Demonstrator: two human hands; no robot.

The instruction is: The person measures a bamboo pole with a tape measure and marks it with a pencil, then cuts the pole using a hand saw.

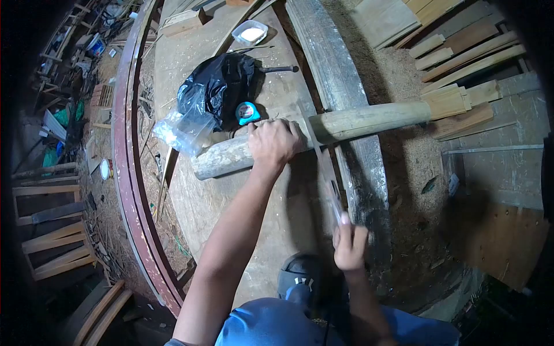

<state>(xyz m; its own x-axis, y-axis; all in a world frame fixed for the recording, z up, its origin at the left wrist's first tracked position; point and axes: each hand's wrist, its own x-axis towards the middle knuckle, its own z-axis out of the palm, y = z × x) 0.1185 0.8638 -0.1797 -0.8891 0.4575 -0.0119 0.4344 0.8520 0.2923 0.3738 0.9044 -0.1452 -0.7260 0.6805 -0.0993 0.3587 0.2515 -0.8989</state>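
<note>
A rough wooden log (375, 122) lies crosswise over the work board and a thick grey beam (340, 69). My left hand (273, 141) presses down on it, fingers curled over its far side. In my right hand (350, 247) is the handle of a handsaw (325, 161). The saw's blade crosses the log just right of my left hand, its far end reaching past the wood. Motion blurs the blade and the right hand. Beyond my left fingers sits a turquoise tape measure (247, 113), beside a black plastic bag (222, 86) and a clear plastic bag (184, 124).
A clear plastic container (251, 33) with pale contents stands farther back on the work board (231, 230). My shoe (300, 277) rests near the board's front. Sawdust covers the ground at right, near stacked planks (467, 57). A reddish rail (130, 150) curves along the left.
</note>
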